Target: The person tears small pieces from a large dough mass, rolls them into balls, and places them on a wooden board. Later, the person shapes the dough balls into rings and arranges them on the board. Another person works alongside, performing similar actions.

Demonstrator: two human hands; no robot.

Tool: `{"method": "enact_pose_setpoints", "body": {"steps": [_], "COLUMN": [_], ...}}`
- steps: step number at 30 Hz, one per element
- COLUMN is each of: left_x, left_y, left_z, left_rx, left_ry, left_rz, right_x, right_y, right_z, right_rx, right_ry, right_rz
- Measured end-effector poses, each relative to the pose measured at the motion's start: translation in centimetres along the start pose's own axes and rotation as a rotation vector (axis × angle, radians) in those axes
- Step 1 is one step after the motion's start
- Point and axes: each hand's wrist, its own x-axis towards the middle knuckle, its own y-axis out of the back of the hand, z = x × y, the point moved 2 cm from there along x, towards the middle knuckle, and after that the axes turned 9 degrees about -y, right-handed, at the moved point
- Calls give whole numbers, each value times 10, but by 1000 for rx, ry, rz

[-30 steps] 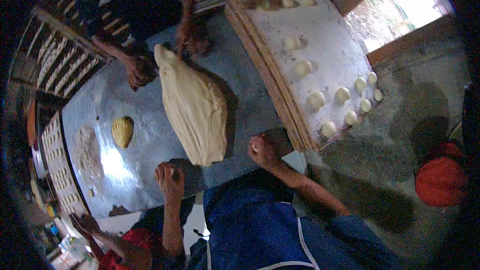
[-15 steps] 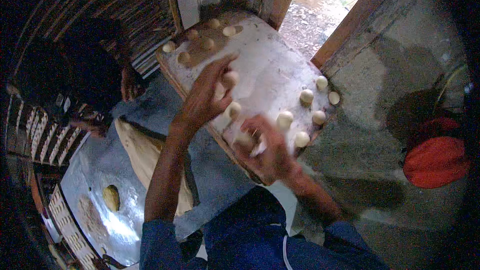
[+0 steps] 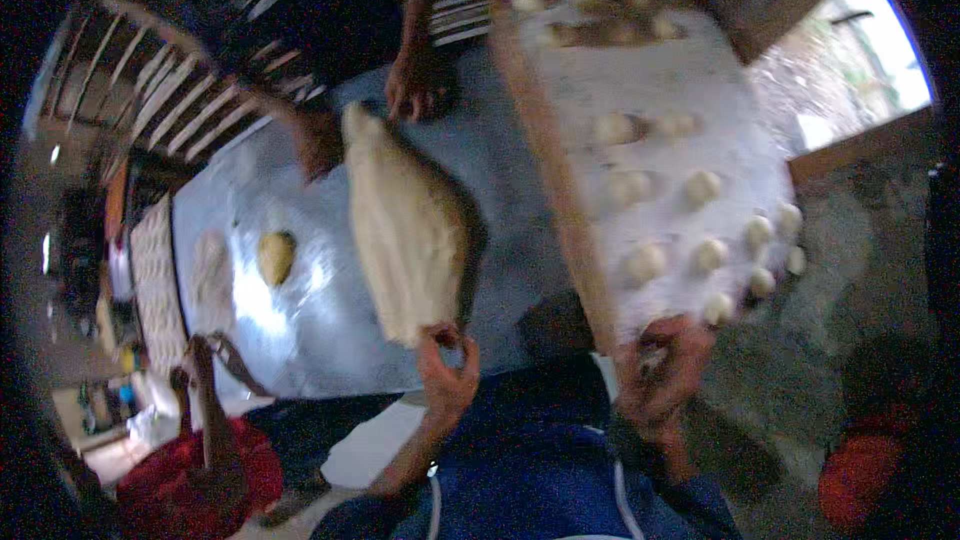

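A long slab of pale dough (image 3: 405, 230) lies on the grey-blue table, narrow at its far end. My left hand (image 3: 450, 380) is closed at the slab's near end, with thumb and fingers pinching its edge. Over the near corner of the floured board (image 3: 560, 155), my right hand (image 3: 668, 375) is curled and blurred; something whitish shows among its fingers, too smeared to name. On the board sit several round dough balls (image 3: 703, 187), some in rows near the middle, others bunched toward the near right edge and along the far end.
Across the table (image 3: 310, 360), a co-worker's two hands (image 3: 415, 90) rest near the slab's far end. A yellowish lump (image 3: 277, 257) lies left of the slab. Another person's arms (image 3: 205, 380) and red clothing (image 3: 200, 475) are at lower left. A red object (image 3: 860, 475) stands lower right.
The view has swung left. My left hand has gone from the dough balls on the board to the near end of the slab. More dough balls now sit mid-board; my right hand stays by the near corner.
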Motion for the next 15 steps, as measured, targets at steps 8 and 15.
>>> {"method": "enact_pose_setpoints", "body": {"steps": [8, 15], "left_x": [0, -57], "left_y": [-1, 88], "left_z": [-59, 7], "left_rx": [430, -14], "left_ry": [-75, 109], "left_rz": [311, -141], "right_x": [-39, -33], "right_y": [-192, -300], "right_z": [37, 131], "right_rx": [37, 418], "right_ry": [-338, -946], "right_rz": [-626, -792]}}
